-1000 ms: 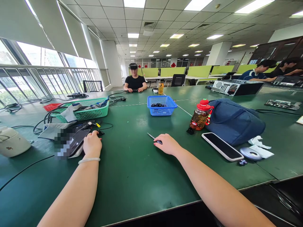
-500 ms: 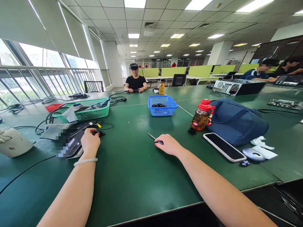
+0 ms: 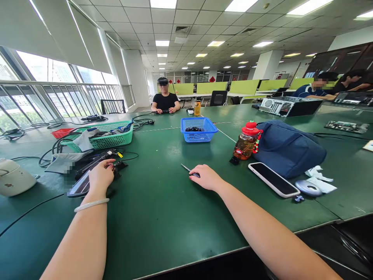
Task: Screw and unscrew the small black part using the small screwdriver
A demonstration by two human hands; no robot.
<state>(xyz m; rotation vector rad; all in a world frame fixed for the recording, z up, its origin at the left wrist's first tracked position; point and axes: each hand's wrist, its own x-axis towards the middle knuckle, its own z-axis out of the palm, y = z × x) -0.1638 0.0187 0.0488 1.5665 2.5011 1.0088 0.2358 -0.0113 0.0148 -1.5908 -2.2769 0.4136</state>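
My left hand (image 3: 100, 175) rests on a dark flat device (image 3: 83, 182) at the left of the green table (image 3: 163, 217), fingers curled over its edge beside small black parts (image 3: 118, 166). A white band circles that wrist. My right hand (image 3: 204, 177) lies palm down near the table's middle, fingers closed on a thin metal tool (image 3: 186, 168) whose tip points up and left.
A blue basket (image 3: 198, 130) stands behind the tool, a green basket (image 3: 101, 135) with cloth and cables at the left. A red-capped bottle (image 3: 247, 142), navy bag (image 3: 287, 149), phone (image 3: 273, 179) and tissue lie at the right. A person sits at the far end; others sit at the right.
My left hand has slid to the left along the dark device. My right hand and the tool have stayed in place.
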